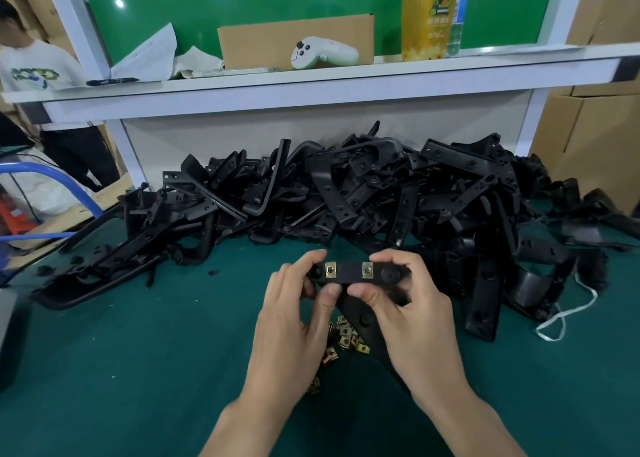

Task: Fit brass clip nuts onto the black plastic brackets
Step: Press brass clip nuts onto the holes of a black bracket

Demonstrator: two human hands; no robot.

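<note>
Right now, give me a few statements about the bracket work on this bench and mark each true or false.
1. Both hands, left hand and right hand, hold one black bracket. True.
2. That bracket carries two brass clip nuts. True.
3. The loose clip nuts sit on the shelf. False: they lie on the green mat, under the hands.
4. The bracket pile lies behind the hands. True.
5. The white controller lies on the mat. False: it is on the shelf.

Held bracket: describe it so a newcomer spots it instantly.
On the green mat, in front of the heap of black plastic brackets, both hands hold one flat black plastic bracket. Unlike its neighbours, it carries two square brass clip nuts.
</note>
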